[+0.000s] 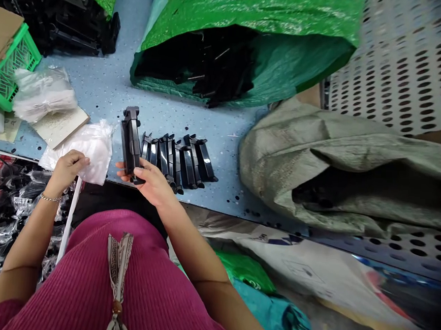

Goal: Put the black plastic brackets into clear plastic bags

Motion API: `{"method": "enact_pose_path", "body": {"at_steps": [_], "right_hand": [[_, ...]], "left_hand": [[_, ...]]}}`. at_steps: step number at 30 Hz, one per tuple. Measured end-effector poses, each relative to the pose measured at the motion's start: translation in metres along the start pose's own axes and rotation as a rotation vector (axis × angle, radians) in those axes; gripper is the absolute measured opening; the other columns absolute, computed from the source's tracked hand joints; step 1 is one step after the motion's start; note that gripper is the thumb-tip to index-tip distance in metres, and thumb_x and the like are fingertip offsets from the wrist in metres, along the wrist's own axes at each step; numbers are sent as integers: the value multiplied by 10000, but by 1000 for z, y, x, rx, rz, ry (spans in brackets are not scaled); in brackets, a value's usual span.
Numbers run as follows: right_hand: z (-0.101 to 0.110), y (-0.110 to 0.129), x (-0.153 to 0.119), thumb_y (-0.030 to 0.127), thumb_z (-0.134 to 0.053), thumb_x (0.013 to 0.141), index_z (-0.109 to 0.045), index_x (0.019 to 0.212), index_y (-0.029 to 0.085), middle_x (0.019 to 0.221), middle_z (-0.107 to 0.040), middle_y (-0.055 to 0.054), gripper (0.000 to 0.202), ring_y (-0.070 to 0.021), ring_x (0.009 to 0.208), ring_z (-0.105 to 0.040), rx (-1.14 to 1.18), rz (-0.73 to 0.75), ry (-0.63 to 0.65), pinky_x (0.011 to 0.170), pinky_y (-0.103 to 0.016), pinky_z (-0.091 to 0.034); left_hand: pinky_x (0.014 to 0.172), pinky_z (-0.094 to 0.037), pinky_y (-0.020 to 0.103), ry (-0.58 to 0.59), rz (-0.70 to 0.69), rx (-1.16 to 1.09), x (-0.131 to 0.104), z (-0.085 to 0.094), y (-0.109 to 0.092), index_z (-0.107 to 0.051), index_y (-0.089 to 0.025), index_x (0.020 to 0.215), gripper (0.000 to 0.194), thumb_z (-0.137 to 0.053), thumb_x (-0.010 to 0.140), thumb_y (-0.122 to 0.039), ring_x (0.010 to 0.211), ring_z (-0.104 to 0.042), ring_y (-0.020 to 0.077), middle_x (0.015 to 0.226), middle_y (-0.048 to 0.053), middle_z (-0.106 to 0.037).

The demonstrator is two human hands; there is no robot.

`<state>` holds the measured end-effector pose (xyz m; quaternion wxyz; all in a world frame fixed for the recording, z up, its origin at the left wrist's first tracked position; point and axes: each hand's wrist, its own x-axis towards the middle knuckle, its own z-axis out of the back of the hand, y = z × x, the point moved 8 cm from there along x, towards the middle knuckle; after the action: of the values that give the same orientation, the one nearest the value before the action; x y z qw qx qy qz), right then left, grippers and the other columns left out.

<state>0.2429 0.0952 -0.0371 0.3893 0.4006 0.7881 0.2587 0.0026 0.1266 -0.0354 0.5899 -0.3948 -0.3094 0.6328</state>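
My right hand [151, 181] is closed around the lower end of a long black plastic part [130, 140], held tilted up over the table edge. Just right of it, several similar black parts [185, 160] lie side by side in a row on the blue table. My left hand [68, 169] rests at a stack of clear plastic bags [98, 146], thumb and fingers pinched at the near side of the stack. Whether a single bag is between those fingers is too fine to make out.
A large green sack [250, 11] holding black parts lies open at the back. On the right sits a grey-green sack [280, 153]. A green basket [30, 51], more plastic bags [43, 94] and a heap of black parts [73, 19] occupy the left. Bagged parts [22, 209] lie below.
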Motion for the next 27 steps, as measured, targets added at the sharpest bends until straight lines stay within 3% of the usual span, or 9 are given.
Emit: {"method": "enact_pose_path", "body": {"at_steps": [3,7,10,12,16,19,22,24,27], "right_hand": [[-21,-3,11,406,-751,777,-678,1085,200,1178,-775,-101,378,-224,991,-747,93,-42,95,871,-354,-612],[-41,-26,40,380,-723,798,-680,989,190,1105,-788,-101,273,-238,1028,-743,197,-91,124,865,-351,-619],[-37,-47,59,297,-753,763,-671,899,177,1011,-794,-81,199,-199,955,-747,223,-110,22,846,-299,-612],[-30,-53,63,292,-756,767,-669,909,176,1021,-788,-74,204,-183,946,-745,234,-106,-32,856,-283,-606],[-22,-42,46,364,-762,761,-653,962,187,917,-778,-46,289,-164,786,-731,198,-66,21,716,-263,-603],[-41,-48,17,561,-671,785,-632,959,168,627,-669,0,431,-134,480,-580,261,-174,344,432,-232,-461],[-60,-76,-9,657,-493,866,-614,1009,138,498,-495,63,552,-85,354,-335,385,-452,603,330,-207,-253],[-62,-93,-10,651,-378,936,-596,1029,126,477,-381,102,576,-67,356,-178,462,-577,597,331,-198,-152],[-61,-103,2,657,-283,979,-585,1035,131,481,-258,132,609,-71,395,-56,512,-593,532,354,-199,-90]], "left_hand": [[755,-479,324,30,-9,42,3,-5,0,-709,-198,717,208,-700,805,-386,792,-613,183,802,32,-644],[677,-499,308,-80,9,19,-1,0,-3,-637,-196,757,165,-711,799,-338,706,-597,163,790,19,-633],[823,-551,366,-145,-185,199,-12,13,-29,-654,-200,832,62,-607,859,-229,937,-660,220,1012,82,-700],[945,-540,439,-103,-292,443,-17,14,-43,-705,-205,859,194,-523,874,-140,1107,-643,273,1178,115,-700],[1003,-541,467,-10,-279,611,-6,15,-39,-755,-215,1091,378,-478,860,-100,1160,-641,300,1247,123,-701],[961,-582,411,44,-259,420,10,17,-27,-676,-199,1312,505,-513,838,-135,1074,-674,244,1364,129,-639],[924,-611,393,110,-268,308,17,22,-19,-634,-190,1372,548,-539,835,-149,1067,-681,229,1418,152,-588],[995,-597,433,111,-307,342,9,26,-23,-576,-185,1443,585,-512,863,-133,1201,-649,264,1472,168,-544],[1142,-514,497,131,-431,454,-24,16,-41,-390,-206,1591,687,-448,918,-81,1425,-511,302,1572,175,-459]]}}
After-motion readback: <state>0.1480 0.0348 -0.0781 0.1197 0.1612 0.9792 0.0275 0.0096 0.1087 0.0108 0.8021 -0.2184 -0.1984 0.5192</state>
